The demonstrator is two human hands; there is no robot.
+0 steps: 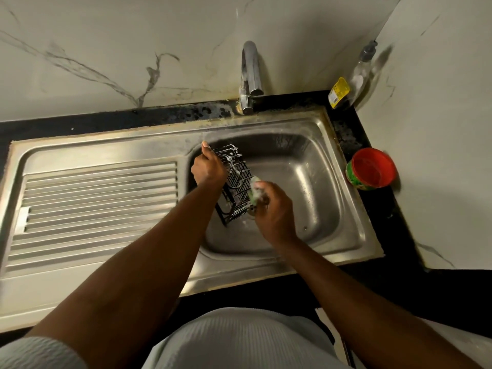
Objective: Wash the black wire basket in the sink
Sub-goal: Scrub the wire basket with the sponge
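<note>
Black wire basket is standing tilted on end inside the steel sink, at the left side of the bowl, with its upper end leaning toward the bowl's back-left corner and its lower end sitting down by the bowl's left slope, just beside the drain. Its thin dark wires are forming a rectangular grid cage, and white soapy foam is clinging to the upper wires and running in streaks down the mesh. The left hand is grasping the basket's upper left edge, fingers curled round the wire and thumb pointing up toward the bowl's back wall. The right hand is clenching a green sponge that is covered in suds, and is pressing it against the basket's right side, over the middle of the bowl. A chrome faucet is arching over the bowl's back rim with no water showing. A ribbed drainboard is lying to the left of the bowl. A clear dish soap bottle is standing behind the bowl's back-right corner, and a red container is sitting just to the right of the bowl.
</note>
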